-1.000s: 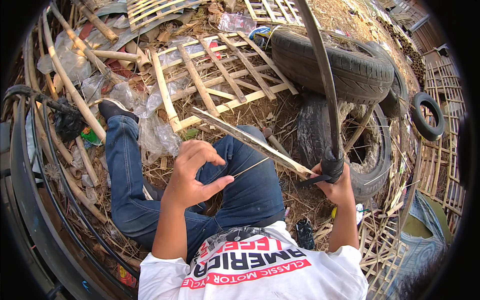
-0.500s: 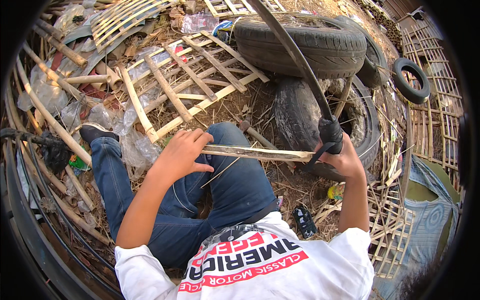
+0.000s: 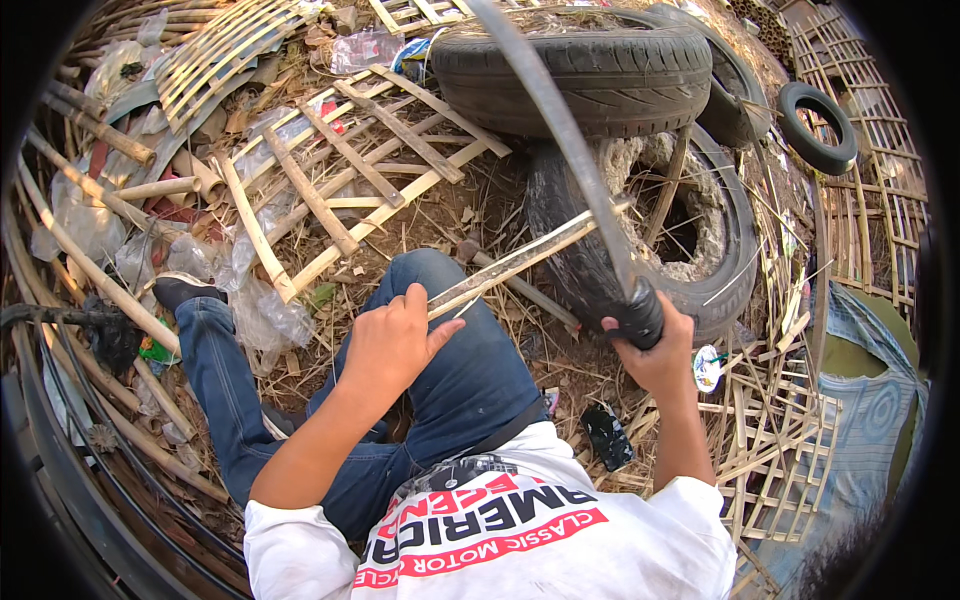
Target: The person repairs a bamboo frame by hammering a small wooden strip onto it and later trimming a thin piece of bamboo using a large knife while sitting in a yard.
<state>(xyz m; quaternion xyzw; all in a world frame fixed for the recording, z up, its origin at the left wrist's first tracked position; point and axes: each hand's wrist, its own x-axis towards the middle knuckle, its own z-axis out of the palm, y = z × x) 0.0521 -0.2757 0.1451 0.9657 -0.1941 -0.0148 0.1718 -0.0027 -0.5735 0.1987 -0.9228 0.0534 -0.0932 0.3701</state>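
My left hand (image 3: pixel 393 340) grips the near end of a split bamboo strip (image 3: pixel 525 258) above my bent knee. From there the strip slants up and away to the right. Wrapped round the black-bound handle of a long machete (image 3: pixel 565 130) is my right hand (image 3: pixel 655 350). The blade rises up and to the left, with its tip beyond the top edge of the view. It crosses the strip's far end in the picture; whether they touch, I cannot tell.
Stacked old tyres (image 3: pixel 590 80) stand ahead, and a lower tyre (image 3: pixel 565 235) lies beneath them. A bamboo lattice (image 3: pixel 320 205) lies ahead to the left, among plastic scraps. Bamboo poles (image 3: pixel 90 240) line the left side. A dark phone-like slab (image 3: pixel 607 437) lies near my right forearm.
The strip's far end has swung upward and away from my right hand, where it was before. My right hand has moved slightly down and left with the machete.
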